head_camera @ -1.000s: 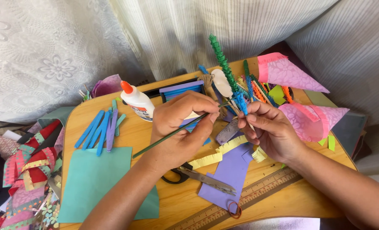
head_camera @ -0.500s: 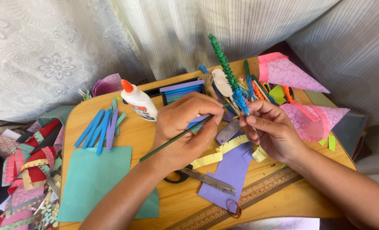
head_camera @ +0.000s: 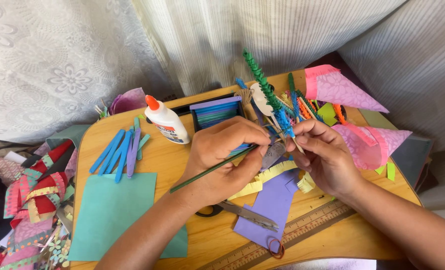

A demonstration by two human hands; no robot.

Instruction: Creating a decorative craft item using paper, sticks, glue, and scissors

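Observation:
My left hand (head_camera: 226, 160) grips a thin green stick (head_camera: 202, 174) that slants down to the left over the wooden table (head_camera: 332, 235). My right hand (head_camera: 322, 155) pinches the top of the stick where a blue fringed paper strip (head_camera: 283, 121) is wound around it. A yellow fringed paper strip (head_camera: 270, 175) trails below both hands. Under them lie a purple paper piece (head_camera: 270, 210) and scissors (head_camera: 242, 212), partly hidden by my left wrist.
A white glue bottle (head_camera: 166, 121) with an orange cap stands behind my left hand. Blue paper strips (head_camera: 120, 152), a teal sheet (head_camera: 115, 215), a box of strips (head_camera: 215, 112), pink paper cones (head_camera: 342, 90), a tall green spiral stick (head_camera: 260, 80) and a ruler (head_camera: 302, 230) surround the hands.
Both hands stay close together on the stick. The right fingers have shifted slightly on the blue fringe; the stick keeps its slant.

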